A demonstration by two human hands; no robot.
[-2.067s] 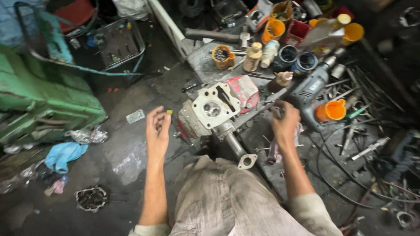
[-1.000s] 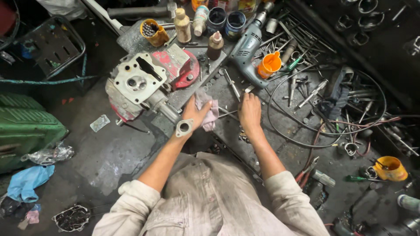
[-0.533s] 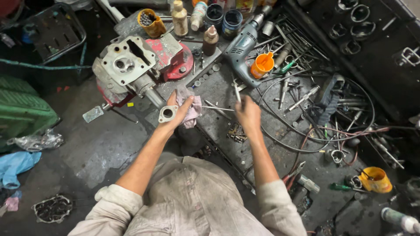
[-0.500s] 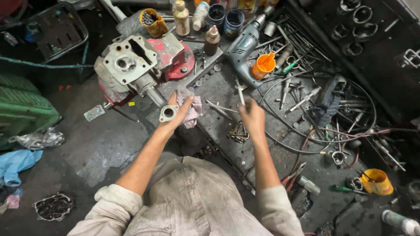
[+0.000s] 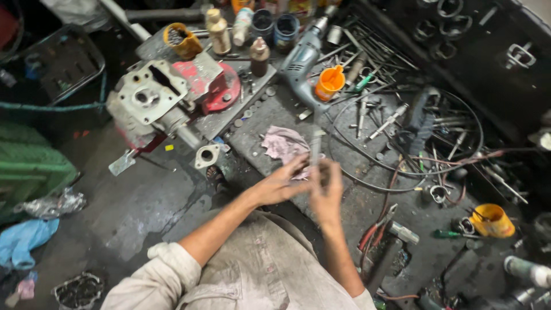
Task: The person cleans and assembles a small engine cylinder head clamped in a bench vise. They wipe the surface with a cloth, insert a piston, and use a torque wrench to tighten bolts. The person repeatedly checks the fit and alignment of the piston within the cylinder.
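Head view: left hand (image 5: pixel 282 182) and right hand (image 5: pixel 328 192) meet mid-frame, fingers curled around a thin grey metal tool (image 5: pixel 315 150); motion blur hides the exact grip. Tool's long axis runs near 12-to-6, upper end pointing to 12, rising above both hands. It looks slim, dull, straight. Pink rag (image 5: pixel 285 143) lies at 11 o'clock of the hands; engine cylinder head (image 5: pixel 150 99) further out at 10.
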